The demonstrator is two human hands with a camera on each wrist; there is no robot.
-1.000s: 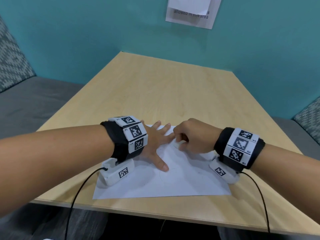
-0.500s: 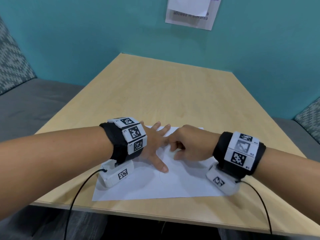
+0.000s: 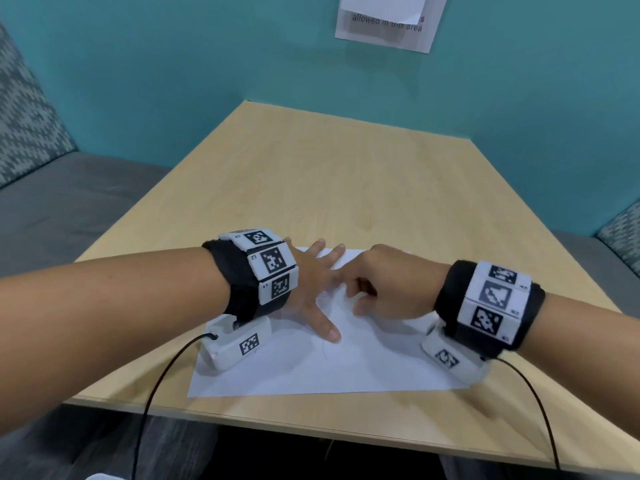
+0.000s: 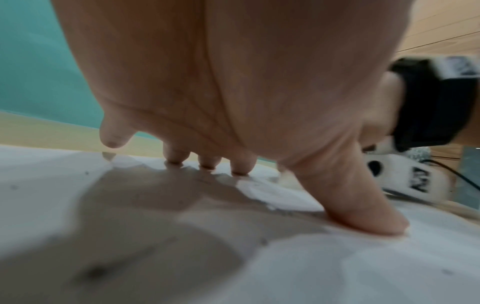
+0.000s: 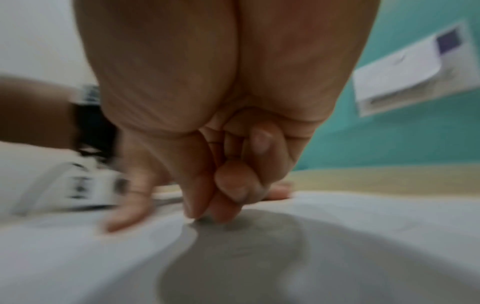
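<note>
The sheet lay flat on the worktop, close to its near edge and a little askew, where both forearms could rest while working on it.

The left hand was spread wide on the sheet's upper left part, palm down and holding nothing. The left wrist view showed three fingertips and the thumb pressed onto the paper while the little finger lifted just clear. It seemed to serve as an anchor: loose paper slides and buckles under any rubbing or marking, and splayed digits pin a broad patch of it flat.

The right hand was drawn in narrow, fingers curled under. Its thumb and forefinger tips met in a pinch that touched the sheet just beside the left forefinger. Whether something small was held in that pinch could not be told; the right wrist view was blurred, and no tool showed. The pinch sat right at the pinned patch, probably because the paper was steadiest there.

A faint curved line ran on the sheet near the left thumb's tip, which suggested that drawing or rubbing out was the work in hand.

A notice hung on the wall beyond the worktop.
</note>
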